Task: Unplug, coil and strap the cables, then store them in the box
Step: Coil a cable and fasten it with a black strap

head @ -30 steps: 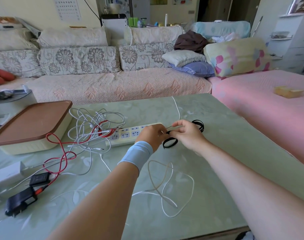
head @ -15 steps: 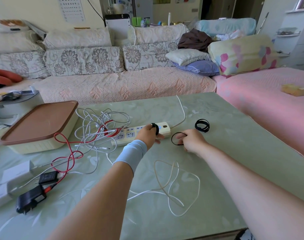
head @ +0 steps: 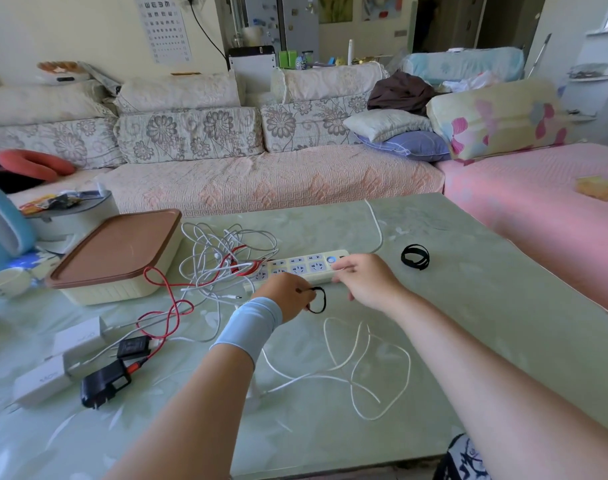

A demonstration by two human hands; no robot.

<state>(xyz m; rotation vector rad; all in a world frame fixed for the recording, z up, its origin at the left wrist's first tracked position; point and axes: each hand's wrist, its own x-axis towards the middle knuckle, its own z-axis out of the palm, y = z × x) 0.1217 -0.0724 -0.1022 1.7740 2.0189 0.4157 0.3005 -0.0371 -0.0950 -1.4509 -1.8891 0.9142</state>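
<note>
L hand [head: 287, 296] w/ blue wristband [head: 248, 327]: fingers pinched on a black strap [head: 318, 299], loop hangs off the fingertips just above the table [head: 486, 323]. R hand [head: 366, 280] fingers loosely curled, holding nothing that I can see; fingertips at the near edge of the power strip [head: 304, 266], can't tell if touching.

Power strip lies flat mid-table, its white cord [head: 375, 225] runs off the far edge. No plugs visible in the sockets that show; L end hidden behind hand + cables.

Tangle of white cables [head: 222, 258] w/ a red cable [head: 167, 306] threaded through, left of strip, touching it. Red one runs down toward a small black adapter [head: 134, 346]. Bigger black plug [head: 103, 382] just in front of that. Two white chargers [head: 63, 358] at L edge, beside the black ones.

One loose white cable [head: 361, 362] sprawled uncoiled near front of table, between the forearms.

Spare black straps [head: 415, 257], a few stacked, right of the strip, apart from it.

Box [head: 122, 268]: cream, brown lid on, shut, far L of table, next to the tangle. No cable in it that I can see.
</note>
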